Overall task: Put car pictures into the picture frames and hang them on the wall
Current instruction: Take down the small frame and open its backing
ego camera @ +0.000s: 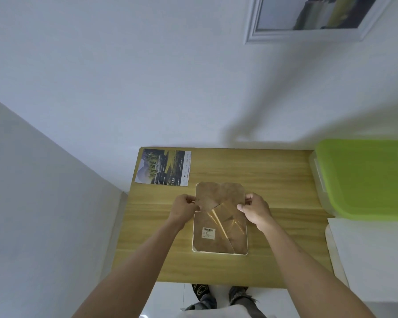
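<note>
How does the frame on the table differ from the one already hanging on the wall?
The frame on the table lies flat, back side up; the frame on the wall hangs face out. The table one shows a brown backing board, held at its sides by the left hand and right hand, and no picture; the wall one already holds a picture. Both have pale rims.

wood-grain table (pixel 274 180), glossy film (pixel 225 216)

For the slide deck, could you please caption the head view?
Both hands, left and right, lift the brown backing board from a white frame beside a car picture.
</note>
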Motion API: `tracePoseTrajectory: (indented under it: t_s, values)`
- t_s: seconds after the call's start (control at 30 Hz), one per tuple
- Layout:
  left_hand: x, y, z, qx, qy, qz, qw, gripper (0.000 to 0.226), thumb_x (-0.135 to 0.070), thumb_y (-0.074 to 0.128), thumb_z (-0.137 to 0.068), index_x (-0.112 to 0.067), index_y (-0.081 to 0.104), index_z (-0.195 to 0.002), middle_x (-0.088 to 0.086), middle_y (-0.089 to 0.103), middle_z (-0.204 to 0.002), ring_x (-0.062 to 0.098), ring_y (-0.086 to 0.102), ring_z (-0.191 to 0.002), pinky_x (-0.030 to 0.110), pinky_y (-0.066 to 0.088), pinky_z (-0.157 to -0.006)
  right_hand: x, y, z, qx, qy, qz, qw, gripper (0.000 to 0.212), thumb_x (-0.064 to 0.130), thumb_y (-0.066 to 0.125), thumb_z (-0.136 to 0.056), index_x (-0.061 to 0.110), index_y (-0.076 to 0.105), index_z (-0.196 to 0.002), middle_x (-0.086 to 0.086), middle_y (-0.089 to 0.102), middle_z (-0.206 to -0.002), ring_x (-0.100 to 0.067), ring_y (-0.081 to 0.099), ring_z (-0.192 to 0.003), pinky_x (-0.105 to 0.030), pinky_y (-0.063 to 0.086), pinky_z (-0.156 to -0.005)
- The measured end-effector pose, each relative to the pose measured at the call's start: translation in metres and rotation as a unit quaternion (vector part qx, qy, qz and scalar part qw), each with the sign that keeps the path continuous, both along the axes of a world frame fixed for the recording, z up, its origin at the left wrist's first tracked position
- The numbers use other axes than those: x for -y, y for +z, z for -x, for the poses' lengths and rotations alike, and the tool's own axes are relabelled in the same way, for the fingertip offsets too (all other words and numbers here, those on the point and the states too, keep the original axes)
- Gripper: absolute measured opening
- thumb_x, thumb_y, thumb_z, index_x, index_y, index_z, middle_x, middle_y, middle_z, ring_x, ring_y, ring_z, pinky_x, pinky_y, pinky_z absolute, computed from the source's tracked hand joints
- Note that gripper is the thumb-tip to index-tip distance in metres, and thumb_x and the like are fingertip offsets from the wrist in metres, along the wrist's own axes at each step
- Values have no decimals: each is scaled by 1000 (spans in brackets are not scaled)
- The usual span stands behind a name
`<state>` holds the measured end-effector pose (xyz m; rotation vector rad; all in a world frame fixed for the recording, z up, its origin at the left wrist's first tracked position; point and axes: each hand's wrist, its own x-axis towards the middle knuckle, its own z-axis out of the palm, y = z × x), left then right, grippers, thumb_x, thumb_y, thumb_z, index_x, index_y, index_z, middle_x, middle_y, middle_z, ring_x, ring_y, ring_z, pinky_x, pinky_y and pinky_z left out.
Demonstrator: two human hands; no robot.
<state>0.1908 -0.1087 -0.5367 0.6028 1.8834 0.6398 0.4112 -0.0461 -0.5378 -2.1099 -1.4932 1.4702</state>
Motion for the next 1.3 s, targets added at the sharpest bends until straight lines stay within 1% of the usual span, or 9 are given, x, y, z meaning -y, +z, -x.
tracePoseTrajectory:
  t_s: [0.27, 0.4, 0.5, 0.57, 0.67, 0.8, 0.97, 1.17, 1.3]
  values:
    - [13, 9, 0, -40, -104, -40, 993, 36, -5, 72, -80, -16, 53, -109, 2, 72, -83, 10, 68, -73, 24, 48, -59, 5, 6, -11, -58, 31, -11, 998, 28, 26, 64, -93, 25, 55, -119, 0, 69, -103, -16, 63, -87, -31, 48, -77]
    - [20, 4, 2, -11, -83, -60, 995, 32, -7, 68, -84, -21, 54, -109, 10, 72, -76, 25, 72, -70, 49, 60, -70, 15, 10, -17, -102, 51, 37, 993, 68, 21, 63, -94, 42, 30, -150, 5, 60, -90, -15, 58, -79, -26, 48, -74]
    - [21, 4, -2, -1, -74, -77, 994, 36, -4, 68, -84, -18, 58, -116, 16, 72, -80, 28, 73, -72, 49, 60, -71, 22, 14, -26, -118, 64, 52, 990, 81, 8, 57, -95, 43, 14, -155, 4, 51, -70, -12, 46, -63, -25, 43, -57]
    - [17, 9, -10, 0, -65, -90, 994, 41, -2, 68, -85, -15, 59, -123, 14, 71, -81, 24, 72, -74, 40, 61, -69, 21, 12, -33, -105, 56, 27, 992, 78, 8, 58, -94, 39, 19, -155, 1, 52, -70, -13, 48, -63, -26, 43, -54]
    - [2, 18, -31, -9, -98, -101, 990, 56, -6, 71, -83, -20, 54, -134, 5, 72, -81, 15, 72, -76, 32, 59, -68, 14, 17, -45, -57, -5, -46, 997, 46, 19, 68, -90, 21, 56, -134, 7, 66, -85, -12, 62, -73, -31, 53, -65]
    - [-26, 28, -71, -49, -186, -97, 977, 82, -9, 76, -76, -25, 36, -146, 2, 71, -96, 9, 65, -77, 14, 48, -53, -4, 24, -70, -16, -48, -121, 991, 29, 23, 69, -89, 12, 64, -115, -1, 71, -105, -15, 63, -89, -21, 44, -67]
    - [-59, 30, -131, -118, -253, -88, 956, 79, -8, 75, -76, -13, 32, -143, 10, 57, -118, 19, 57, -95, 22, 52, -67, -27, 30, -116, 0, -2, -143, 990, 24, 16, 68, -88, 11, 65, -112, 7, 69, -85, -12, 65, -76, -25, 50, -62]
    - [-83, 8, -193, -179, -317, -55, 930, 77, -8, 78, -72, -5, 38, -138, 13, 36, -135, 33, 48, -120, 33, 47, -99, -45, 7, -157, 95, 81, -65, 990, 58, 35, 69, -81, 22, 48, -133, -10, 45, -131, -27, 52, -120, -34, 47, -93]
    - [-85, -4, -220, -208, -335, -54, 917, 75, -13, 76, -70, -8, 39, -136, 11, 24, -142, 34, 34, -128, 40, 48, -98, -48, -6, -164, 162, 106, -114, 974, 40, 27, 63, -89, 13, 53, -125, -11, 43, -134, -27, 47, -124, -34, 48, -96]
